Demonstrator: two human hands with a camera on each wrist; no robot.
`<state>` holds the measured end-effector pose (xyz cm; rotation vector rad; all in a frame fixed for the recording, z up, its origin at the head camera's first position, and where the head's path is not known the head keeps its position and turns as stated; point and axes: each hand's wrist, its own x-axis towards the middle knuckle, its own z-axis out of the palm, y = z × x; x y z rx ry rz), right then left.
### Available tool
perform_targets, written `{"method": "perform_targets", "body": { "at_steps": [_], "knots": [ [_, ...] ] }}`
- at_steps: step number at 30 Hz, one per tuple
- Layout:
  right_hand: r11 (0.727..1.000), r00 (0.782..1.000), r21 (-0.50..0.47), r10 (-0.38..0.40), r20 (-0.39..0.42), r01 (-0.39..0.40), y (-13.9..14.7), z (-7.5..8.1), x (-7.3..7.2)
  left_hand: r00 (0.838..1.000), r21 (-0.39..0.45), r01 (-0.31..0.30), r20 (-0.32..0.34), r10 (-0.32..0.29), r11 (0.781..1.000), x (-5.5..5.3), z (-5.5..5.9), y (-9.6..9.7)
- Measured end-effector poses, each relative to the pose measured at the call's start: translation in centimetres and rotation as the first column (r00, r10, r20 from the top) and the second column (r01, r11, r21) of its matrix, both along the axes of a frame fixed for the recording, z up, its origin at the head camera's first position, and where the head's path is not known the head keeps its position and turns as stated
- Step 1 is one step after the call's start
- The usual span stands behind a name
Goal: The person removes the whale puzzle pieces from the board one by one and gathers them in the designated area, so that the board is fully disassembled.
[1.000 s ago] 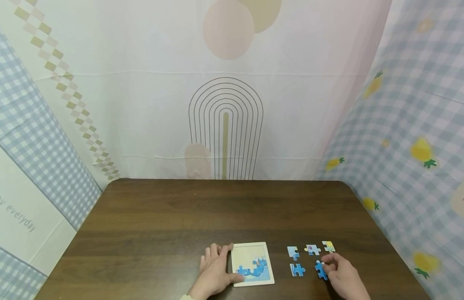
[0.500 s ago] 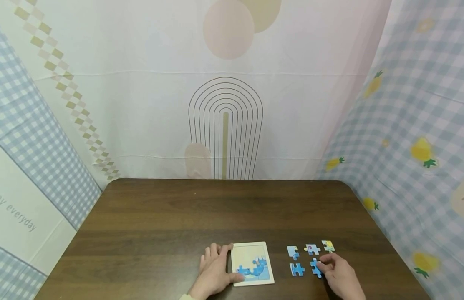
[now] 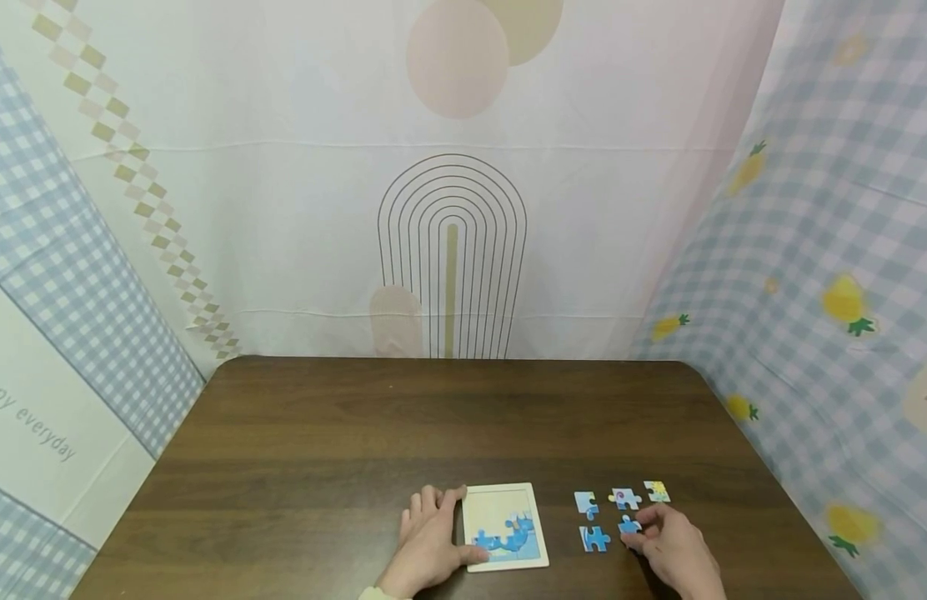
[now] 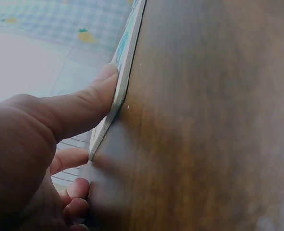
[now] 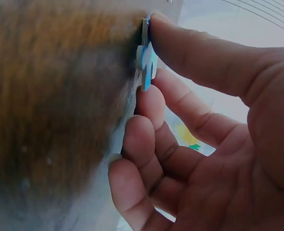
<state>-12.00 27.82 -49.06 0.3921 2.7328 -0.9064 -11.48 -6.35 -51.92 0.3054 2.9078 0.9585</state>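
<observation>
A small puzzle board (image 3: 498, 506) with a pale rim lies near the front of the table, blue jigsaw pieces fitted along its lower part. My left hand (image 3: 428, 548) rests at its left side. The thumb (image 4: 86, 101) lies over the rim and the index fingertip touches the far-left corner. To the right, my right hand (image 3: 677, 546) holds a blue jigsaw piece (image 3: 629, 525) by its edges, between thumb and fingers. In the right wrist view the piece (image 5: 146, 72) shows edge-on, close over the table; the hand covers part of it in the head view.
Left of the held piece lie a blue piece (image 3: 594, 538) and a pale-blue piece (image 3: 586, 503). Behind it are a piece with a swirl (image 3: 624, 498) and a yellow-patterned one (image 3: 656, 491). Patterned cloths hang behind and beside the brown table (image 3: 448, 417).
My right hand has shifted slightly left, and the blue piece under its fingers has slid left and turned. My left hand and the board have stayed put.
</observation>
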Motion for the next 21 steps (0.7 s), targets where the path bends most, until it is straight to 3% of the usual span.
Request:
{"method": "perform_targets", "body": {
  "at_steps": [21],
  "knots": [
    [1.000,1.000,0.021,-0.018,0.022,0.017,0.01,0.07,0.23,1.000,0.009,0.000,0.022,0.000,1.000,0.06,0.24,0.10]
  ]
}}
